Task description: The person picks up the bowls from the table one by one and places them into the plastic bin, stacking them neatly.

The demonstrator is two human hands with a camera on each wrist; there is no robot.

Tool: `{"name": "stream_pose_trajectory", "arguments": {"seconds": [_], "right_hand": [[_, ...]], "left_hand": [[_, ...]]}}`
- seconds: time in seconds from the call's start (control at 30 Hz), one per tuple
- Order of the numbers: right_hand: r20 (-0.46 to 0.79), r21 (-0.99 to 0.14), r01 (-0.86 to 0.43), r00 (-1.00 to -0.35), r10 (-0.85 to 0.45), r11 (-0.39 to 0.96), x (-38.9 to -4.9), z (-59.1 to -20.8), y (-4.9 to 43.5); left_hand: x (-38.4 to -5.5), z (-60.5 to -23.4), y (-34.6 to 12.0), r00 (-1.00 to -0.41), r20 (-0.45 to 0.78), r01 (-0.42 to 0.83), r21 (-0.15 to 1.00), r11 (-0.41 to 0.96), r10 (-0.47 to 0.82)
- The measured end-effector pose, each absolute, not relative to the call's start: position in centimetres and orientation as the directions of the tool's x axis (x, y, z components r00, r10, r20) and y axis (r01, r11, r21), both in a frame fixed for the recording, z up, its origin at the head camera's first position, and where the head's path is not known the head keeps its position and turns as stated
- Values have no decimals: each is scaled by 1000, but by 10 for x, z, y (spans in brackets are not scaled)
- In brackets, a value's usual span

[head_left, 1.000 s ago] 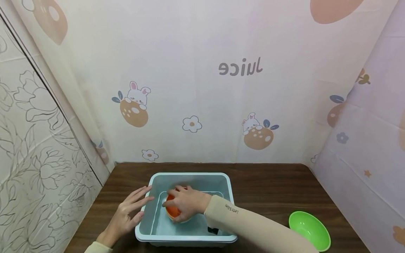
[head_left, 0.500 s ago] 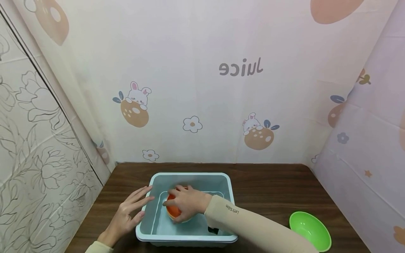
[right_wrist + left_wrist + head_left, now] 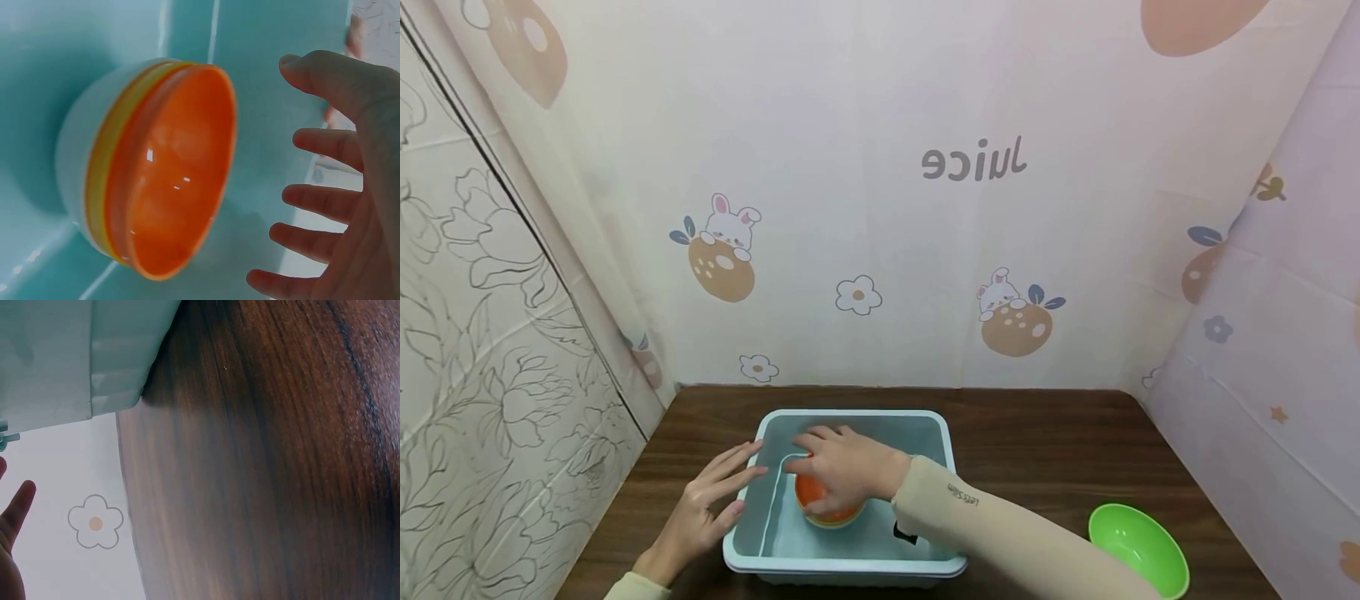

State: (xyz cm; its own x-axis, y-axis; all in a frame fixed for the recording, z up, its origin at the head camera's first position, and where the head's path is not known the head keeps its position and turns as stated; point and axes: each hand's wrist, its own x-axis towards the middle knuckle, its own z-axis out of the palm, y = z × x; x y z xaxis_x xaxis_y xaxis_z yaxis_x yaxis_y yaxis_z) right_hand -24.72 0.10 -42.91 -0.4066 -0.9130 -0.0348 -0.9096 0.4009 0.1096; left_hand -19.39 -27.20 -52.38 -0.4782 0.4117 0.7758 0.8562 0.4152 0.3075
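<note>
— Pale rabbit-and-flower fabric (image 3: 880,208) rises behind the scene. What stands before it?

— A dark wood-grain table (image 3: 1037,433), where I am pictured at a pale blue plastic tub (image 3: 842,565) with rounded corners. Cream sleeves (image 3: 1000,525) cover both my forearms; the right one crosses the tub's right-hand wall.

— And the hands?

— My left hand (image 3: 696,508) is at the tub's left rim, fingers extended and apart, holding nothing; whether the fingertips touch the plastic, I cannot tell. My right hand (image 3: 842,467) hangs inside the tub, over a nested bowl stack (image 3: 172,175), fingers and thumb spread wide. From the right wrist, a gap shows between those fingers and the nearest bowl.

— Where are the bowls, exactly?

— A glossy green bowl (image 3: 1138,550) sits on the table to the right of the tub, well apart from it. The bowl stack is inside the tub, near the middle of its floor: an orange bowl (image 3: 181,162) innermost, a yellow bowl (image 3: 97,181) around it, a whitish bowl (image 3: 75,156) outermost.

— Anything smaller?

— The grey word "Juice" (image 3: 973,160), reading backwards on the fabric, and a small black object (image 3: 905,535) just below my right cuff, too little shown to name.
</note>
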Motion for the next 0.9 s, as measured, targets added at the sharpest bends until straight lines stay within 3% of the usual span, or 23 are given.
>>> {"name": "stream_pose_trajectory", "arguments": {"seconds": [0.53,0.9], "right_hand": [[127,3,-870,-489,-863,493,-244,-375,43],[235,-47,-813,-573,-785,580,-245,-362,93]], "left_hand": [[-192,-524,-271,-511,765,834,330,443,392],[-195,-526,-270,-485,790,850,324,416,375]]}}
